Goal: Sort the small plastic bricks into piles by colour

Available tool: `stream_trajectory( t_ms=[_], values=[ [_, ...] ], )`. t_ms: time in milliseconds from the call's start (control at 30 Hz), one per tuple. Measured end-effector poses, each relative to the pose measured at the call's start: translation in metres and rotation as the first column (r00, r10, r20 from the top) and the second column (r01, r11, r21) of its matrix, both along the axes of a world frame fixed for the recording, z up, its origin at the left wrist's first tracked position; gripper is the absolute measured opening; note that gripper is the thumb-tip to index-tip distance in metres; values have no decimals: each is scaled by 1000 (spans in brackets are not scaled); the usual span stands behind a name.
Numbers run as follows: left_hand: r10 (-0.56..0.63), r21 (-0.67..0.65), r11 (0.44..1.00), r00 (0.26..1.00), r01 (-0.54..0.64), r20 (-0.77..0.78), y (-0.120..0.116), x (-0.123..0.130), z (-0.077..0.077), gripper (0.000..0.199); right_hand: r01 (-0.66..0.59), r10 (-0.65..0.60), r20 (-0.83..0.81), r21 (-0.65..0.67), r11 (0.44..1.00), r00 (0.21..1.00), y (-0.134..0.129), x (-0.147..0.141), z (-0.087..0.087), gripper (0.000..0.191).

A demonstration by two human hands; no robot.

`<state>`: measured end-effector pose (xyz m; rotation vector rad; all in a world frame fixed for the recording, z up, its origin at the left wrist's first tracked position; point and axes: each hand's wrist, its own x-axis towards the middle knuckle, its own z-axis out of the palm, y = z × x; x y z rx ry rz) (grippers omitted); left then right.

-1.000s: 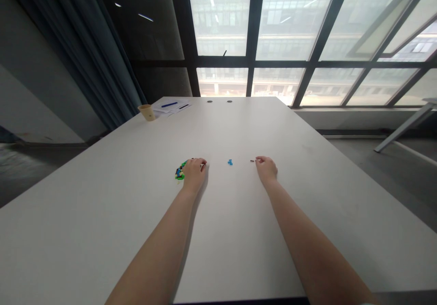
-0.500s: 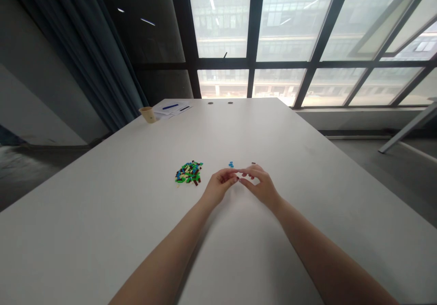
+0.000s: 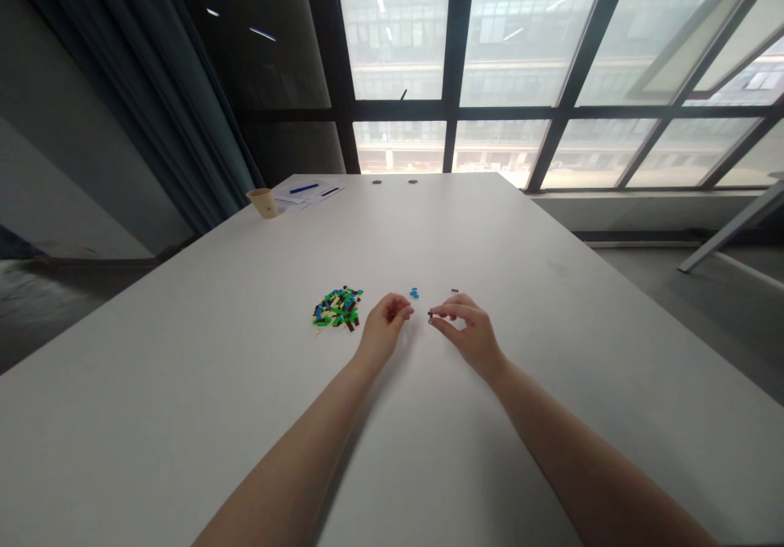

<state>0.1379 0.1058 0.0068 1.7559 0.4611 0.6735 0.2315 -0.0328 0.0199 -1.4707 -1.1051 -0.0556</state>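
Observation:
A small dark brown brick (image 3: 430, 315) is pinched between the thumb and fingers of my right hand (image 3: 469, 328), just above the table. My left hand (image 3: 385, 326) is closed, fingertips together, a short way to the left; whatever it may hold is too small to make out. Left of it lies a pile of green, blue, brown and cream bricks (image 3: 336, 309). Several small blue bricks (image 3: 415, 293) rest beyond the gap between my hands. One brown brick (image 3: 454, 291) lies behind my right hand.
On the white table (image 3: 490, 237), a beige cup (image 3: 263, 202) stands at the far left edge beside papers (image 3: 309, 196) with a blue pen (image 3: 305, 189). Two round dark discs (image 3: 412, 182) sit near the far edge.
My hands have parted: the left one has moved left, its fingers drawn together. The brown brick that was between both hands is now in my right hand's fingers.

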Motion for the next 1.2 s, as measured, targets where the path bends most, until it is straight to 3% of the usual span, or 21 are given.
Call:
stream_trajectory(
  t_ms=[67, 133, 167, 233, 300, 333, 433, 500, 800, 1033, 1200],
  values=[
    [82, 130, 989, 992, -69, -97, 5, -2, -2, 12, 16, -16, 4, -7, 1000, 1000, 0, 1, -1, 8],
    [172, 326, 940, 967, -103, -189, 8, -5, 0, 12, 50, -49, 29, -34, 998, 998, 0, 8, -3, 9],
    [229, 450, 887, 946, -106, -229, 9, -7, 3, 14, 86, -83, 53, -57, 995, 995, -1, 13, -5, 10],
    [379, 681, 729, 873, -78, -306, 10, -13, 10, 26, 214, -200, 114, -128, 968, 973, -4, 29, -8, 12],
    [537, 800, 600, 748, -13, -390, 10, -18, 16, 36, 412, -384, 155, -239, 879, 910, -8, 47, -14, 13],
    [594, 816, 578, 674, 22, -439, 9, -20, 18, 36, 484, -457, 162, -318, 815, 875, -10, 56, -17, 14],
    [647, 785, 610, 505, 108, -571, 7, -22, 19, 34, 534, -539, 168, -541, 649, 825, -10, 72, -27, 16],
    [636, 758, 638, 463, 135, -618, 6, -21, 16, 35, 512, -530, 173, -611, 603, 830, -7, 75, -33, 18],
    [595, 737, 661, 500, 140, -629, 6, -23, 19, 34, 521, -496, 231, -613, 594, 837, -1, 71, -38, 25],
    [639, 729, 679, 419, 88, -645, 20, -29, 27, 39, 515, -457, 276, -646, 563, 846, -3, 68, -31, 26],
    [602, 718, 687, 463, 114, -650, 19, -27, 24, 43, 499, -434, 281, -666, 555, 856, -2, 65, -28, 29]
  ],
)
